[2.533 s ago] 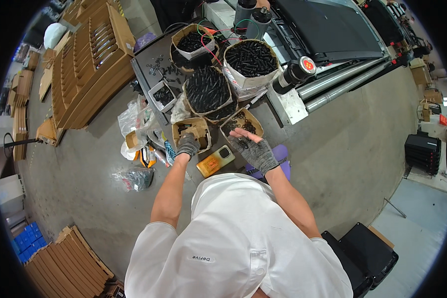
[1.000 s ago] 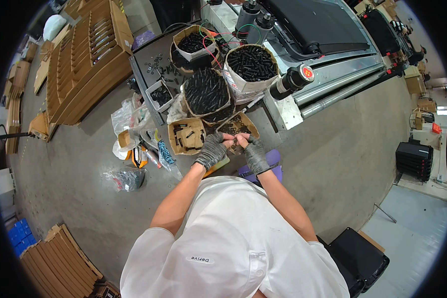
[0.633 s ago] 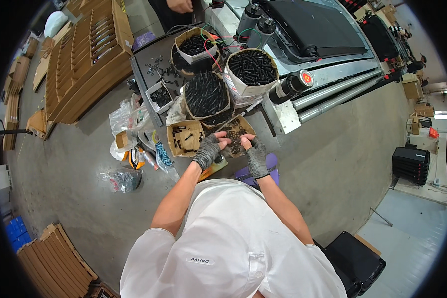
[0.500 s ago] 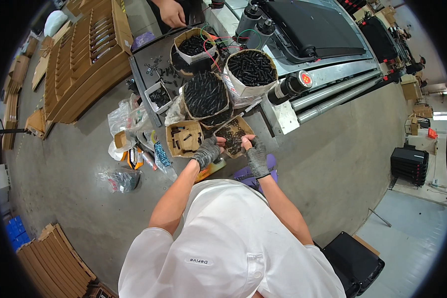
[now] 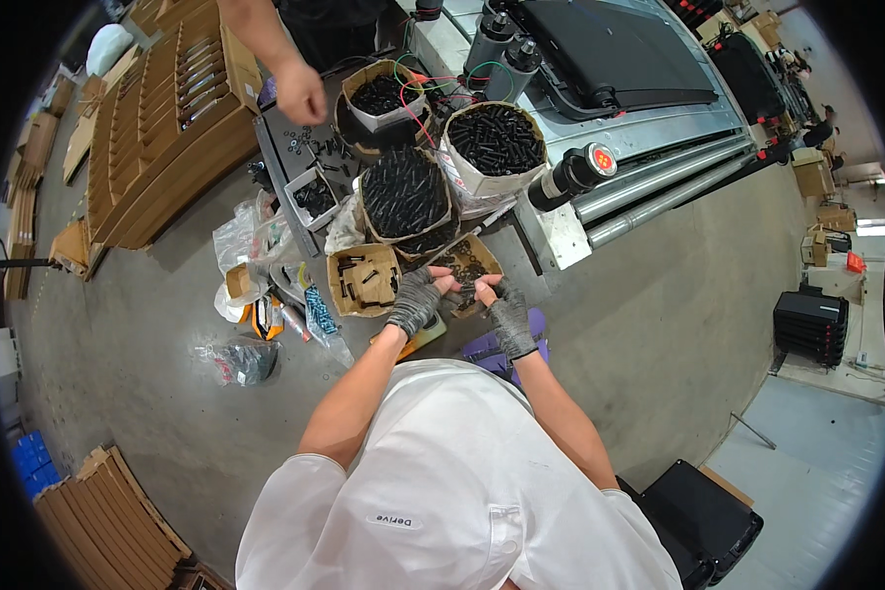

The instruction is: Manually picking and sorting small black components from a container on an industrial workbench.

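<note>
My left hand [image 5: 421,300] and my right hand [image 5: 504,307], both in grey fingerless gloves, are held close together with fingertips pinched. Whatever small pieces they hold are too tiny to make out. Just beyond and below the fingers is a cardboard box [image 5: 491,257] of small dark rings that look like washers. Left of it, beside my left hand, stands another open cardboard box [image 5: 366,309] with several black bolts lying in it. A large container of black bolts [image 5: 403,192] rises behind both boxes.
Another bag-lined container of black bolts [image 5: 495,138] stands farther right, by a metal roller conveyor [image 5: 664,189] carrying a black case [image 5: 619,54]. A co-worker's hand [image 5: 301,95] is over the bench at far left. Plastic bags [image 5: 244,356] lie on the floor at left.
My hands have drawn closer together, fingertips nearly meeting. The co-worker's hand and forearm have moved left and nearer, over the loose parts on the bench.
</note>
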### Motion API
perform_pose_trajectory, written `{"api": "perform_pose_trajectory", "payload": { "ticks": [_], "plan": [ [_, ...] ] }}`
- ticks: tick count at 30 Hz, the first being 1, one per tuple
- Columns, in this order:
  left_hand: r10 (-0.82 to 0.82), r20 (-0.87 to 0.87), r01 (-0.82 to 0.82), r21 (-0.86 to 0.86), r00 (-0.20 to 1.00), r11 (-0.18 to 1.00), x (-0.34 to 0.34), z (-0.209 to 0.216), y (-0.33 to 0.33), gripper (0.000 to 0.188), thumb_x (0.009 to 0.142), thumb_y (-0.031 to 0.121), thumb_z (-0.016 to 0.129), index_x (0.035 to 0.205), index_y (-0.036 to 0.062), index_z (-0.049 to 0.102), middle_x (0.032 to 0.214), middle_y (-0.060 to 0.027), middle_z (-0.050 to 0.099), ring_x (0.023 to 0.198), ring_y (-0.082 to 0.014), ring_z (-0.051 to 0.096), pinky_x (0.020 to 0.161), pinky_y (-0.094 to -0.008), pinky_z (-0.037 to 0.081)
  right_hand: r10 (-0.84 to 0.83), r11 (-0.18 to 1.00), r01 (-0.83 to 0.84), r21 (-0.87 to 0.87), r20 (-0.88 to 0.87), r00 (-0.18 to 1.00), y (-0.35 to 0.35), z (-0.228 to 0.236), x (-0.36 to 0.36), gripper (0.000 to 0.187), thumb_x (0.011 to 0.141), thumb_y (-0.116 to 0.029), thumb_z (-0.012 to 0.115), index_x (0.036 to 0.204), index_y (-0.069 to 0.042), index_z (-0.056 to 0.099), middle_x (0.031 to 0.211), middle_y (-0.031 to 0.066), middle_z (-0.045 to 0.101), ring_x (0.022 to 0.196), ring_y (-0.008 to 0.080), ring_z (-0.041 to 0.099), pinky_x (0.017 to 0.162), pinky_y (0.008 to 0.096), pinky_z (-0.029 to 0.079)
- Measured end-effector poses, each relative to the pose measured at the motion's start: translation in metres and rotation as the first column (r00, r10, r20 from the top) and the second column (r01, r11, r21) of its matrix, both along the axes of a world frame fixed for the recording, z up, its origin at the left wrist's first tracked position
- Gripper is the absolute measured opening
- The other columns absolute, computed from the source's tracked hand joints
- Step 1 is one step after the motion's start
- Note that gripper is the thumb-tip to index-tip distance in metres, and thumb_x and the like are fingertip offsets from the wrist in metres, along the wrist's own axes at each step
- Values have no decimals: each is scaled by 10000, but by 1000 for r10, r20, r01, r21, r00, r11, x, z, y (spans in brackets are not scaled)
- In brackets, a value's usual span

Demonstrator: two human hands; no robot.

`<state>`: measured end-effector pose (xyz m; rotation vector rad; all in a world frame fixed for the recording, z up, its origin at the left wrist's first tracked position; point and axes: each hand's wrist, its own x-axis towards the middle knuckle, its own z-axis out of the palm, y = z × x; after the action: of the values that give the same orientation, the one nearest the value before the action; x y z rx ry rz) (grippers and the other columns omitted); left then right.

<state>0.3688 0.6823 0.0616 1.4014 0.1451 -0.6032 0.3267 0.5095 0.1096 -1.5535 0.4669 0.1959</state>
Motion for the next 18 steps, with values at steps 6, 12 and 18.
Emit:
{"api": "perform_pose_trajectory", "payload": {
  "ticks": [6,12,18],
  "plan": [
    [166,-142,-188,-159,976,969,-14,6,-24,248,915,177,626,1095,7,648,982,-89,687,869,-143,627,790,-277,507,14,1000,-14,5,72,997,8,-10,-2,162,893,-170,635,970,-28,627,831,15,629,745,92,570,663,238,456],
    [152,-65,-158,-103,986,982,-12,-1,-18,282,922,241,621,1105,28,654,964,-61,674,879,-129,596,794,-279,481,4,919,56,390,-151,988,2,-9,-1,237,913,-250,609,1022,-41,638,889,26,639,831,116,580,730,257,466],
    [127,-207,-160,-150,970,976,-9,7,8,152,913,173,620,983,37,623,813,-33,649,663,-108,573,616,-256,483,-34,534,146,833,-151,988,-20,2,2,325,858,-110,603,1147,34,574,1102,144,617,1076,250,586,974,354,478]
  ]
}}
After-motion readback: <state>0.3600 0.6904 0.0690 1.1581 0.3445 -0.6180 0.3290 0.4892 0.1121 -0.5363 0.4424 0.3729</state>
